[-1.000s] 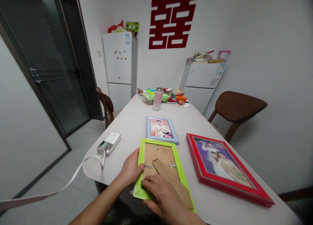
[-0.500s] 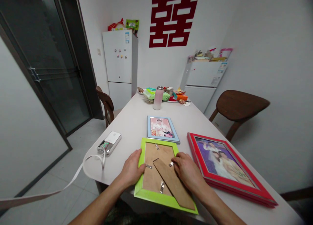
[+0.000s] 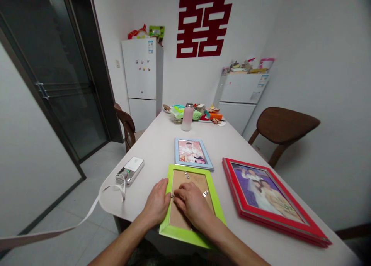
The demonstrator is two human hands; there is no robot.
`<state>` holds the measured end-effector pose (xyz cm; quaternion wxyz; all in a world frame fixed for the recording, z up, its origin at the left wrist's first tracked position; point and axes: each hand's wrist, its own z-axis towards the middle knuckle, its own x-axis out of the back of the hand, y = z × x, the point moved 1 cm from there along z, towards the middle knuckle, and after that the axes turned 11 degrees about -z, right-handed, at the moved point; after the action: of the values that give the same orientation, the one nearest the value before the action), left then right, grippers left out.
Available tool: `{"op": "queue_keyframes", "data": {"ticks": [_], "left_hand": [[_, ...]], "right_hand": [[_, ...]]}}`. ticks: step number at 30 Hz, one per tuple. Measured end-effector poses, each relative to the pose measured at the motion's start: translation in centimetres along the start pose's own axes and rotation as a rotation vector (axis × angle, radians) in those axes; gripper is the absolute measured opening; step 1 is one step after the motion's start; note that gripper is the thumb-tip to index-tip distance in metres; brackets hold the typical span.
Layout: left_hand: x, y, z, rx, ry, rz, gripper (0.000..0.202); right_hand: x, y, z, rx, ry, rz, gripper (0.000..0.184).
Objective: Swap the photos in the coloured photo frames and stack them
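A lime-green picture frame (image 3: 216, 200) lies face down at the near edge of the table, its brown backing board (image 3: 176, 217) showing. My left hand (image 3: 156, 201) grips the frame's left edge, fingers along the outside and thumb on the rim. Reaching across the backing, my right hand (image 3: 191, 204) has its bent fingertips at the left metal clip (image 3: 172, 196), which they partly cover. The right clip (image 3: 205, 193) is turned at a slant, and the top clip (image 3: 187, 175) also shows. My right hand and forearm hide the stand leg and the bottom clip.
A blue picture frame (image 3: 210, 154) lies just beyond the green one. Stacked red picture frames (image 3: 240, 204) are at right. A power bank (image 3: 131, 169) with a white strap (image 3: 94, 204) sits at left. Farther back stand a pink bottle (image 3: 188, 117) and snack packets (image 3: 176, 111).
My right hand has moved left across the backing, from the right clip to the left clip. The left hand stays on the frame's edge.
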<state>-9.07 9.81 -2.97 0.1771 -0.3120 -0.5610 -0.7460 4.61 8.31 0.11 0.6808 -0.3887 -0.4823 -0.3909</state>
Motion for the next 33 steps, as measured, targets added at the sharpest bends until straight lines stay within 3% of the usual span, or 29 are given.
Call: {"op": "queue_keyframes", "data": {"ticks": [16,26,33], "left_hand": [[-0.2,0.2,-0.1,0.016,-0.015,0.053,0.044],[-0.2,0.5,0.0,0.046,-0.03,0.096,0.045],[-0.2,0.8,0.0,0.059,-0.05,0.118,0.045]], "right_hand": [[-1.6,-0.2,1.4,-0.075,0.051,-0.001,0.017],[-1.8,5.9,3.8,-0.242,0.079,-0.093,0.025],[-2.9,6.3,4.4,-0.251,0.081,-0.082,0.025]]}}
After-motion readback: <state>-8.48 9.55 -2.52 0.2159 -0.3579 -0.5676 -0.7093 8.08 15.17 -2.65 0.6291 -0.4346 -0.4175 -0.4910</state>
